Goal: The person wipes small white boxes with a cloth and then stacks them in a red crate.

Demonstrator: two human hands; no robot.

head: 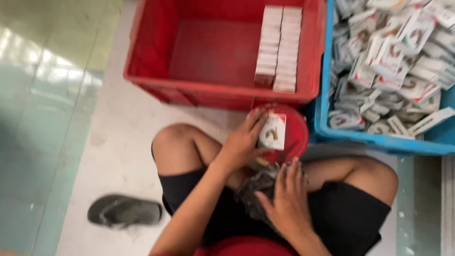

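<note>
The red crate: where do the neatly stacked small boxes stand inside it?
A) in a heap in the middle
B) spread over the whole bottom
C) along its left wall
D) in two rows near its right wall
D: in the red crate the small boxes stand in two tidy rows close to the right wall, and the rest of the bottom is bare.

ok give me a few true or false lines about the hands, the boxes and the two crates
1. The left hand holds a small white and red box. True.
2. The red crate is packed full. False: it holds two neat rows of boxes at one side.
3. The blue crate holds loosely heaped boxes. True.
4. The right hand reaches into the blue crate. False: it rests on a dark bundle in the lap.
</note>
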